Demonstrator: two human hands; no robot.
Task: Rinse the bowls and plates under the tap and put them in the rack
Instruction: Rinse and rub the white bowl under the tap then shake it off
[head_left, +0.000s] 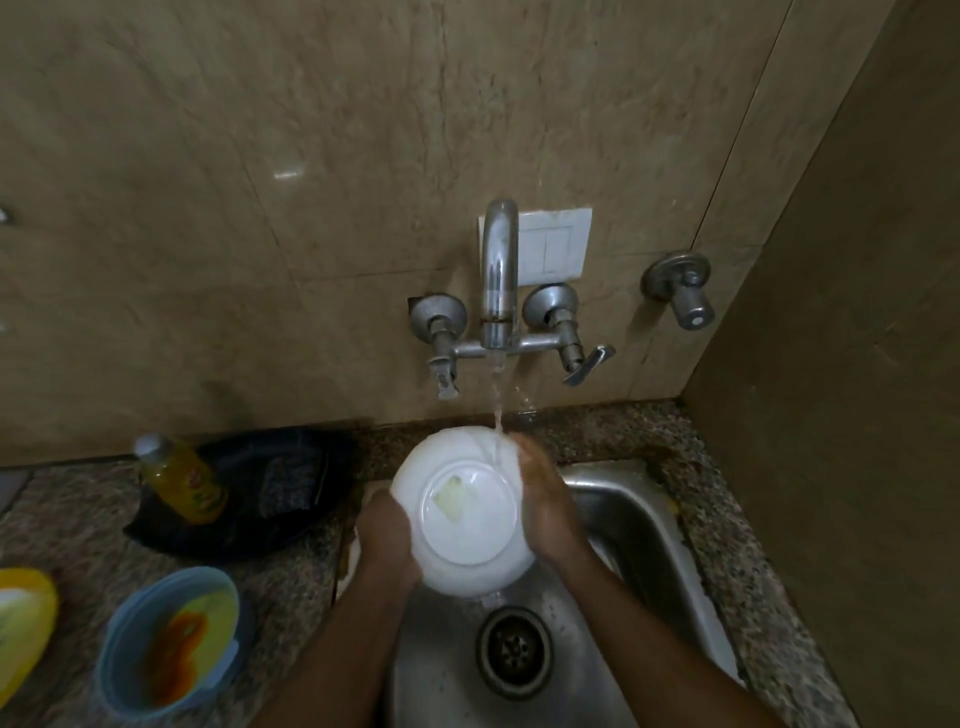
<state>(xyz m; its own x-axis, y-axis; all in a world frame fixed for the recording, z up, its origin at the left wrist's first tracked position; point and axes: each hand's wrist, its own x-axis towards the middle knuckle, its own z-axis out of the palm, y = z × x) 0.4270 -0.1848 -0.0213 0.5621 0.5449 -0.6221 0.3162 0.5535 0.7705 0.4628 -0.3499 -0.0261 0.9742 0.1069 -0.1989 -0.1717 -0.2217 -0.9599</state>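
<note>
A white bowl (462, 512) is held over the steel sink (639, 525), turned so its underside and foot ring face me. My left hand (387, 540) grips its left rim. My right hand (545, 504) grips its right side, fingers curled over the far edge. Water runs from the wall tap (500, 275) and lands on the bowl's upper right rim, by my right fingers. No rack is in view.
A yellow bottle (179, 475) lies on a black bag (270, 493) on the granite counter (67, 525) to the left. A blue tub (171, 623) and a yellow dish (23, 618) sit at the lower left. The sink drain (514, 649) is below the bowl.
</note>
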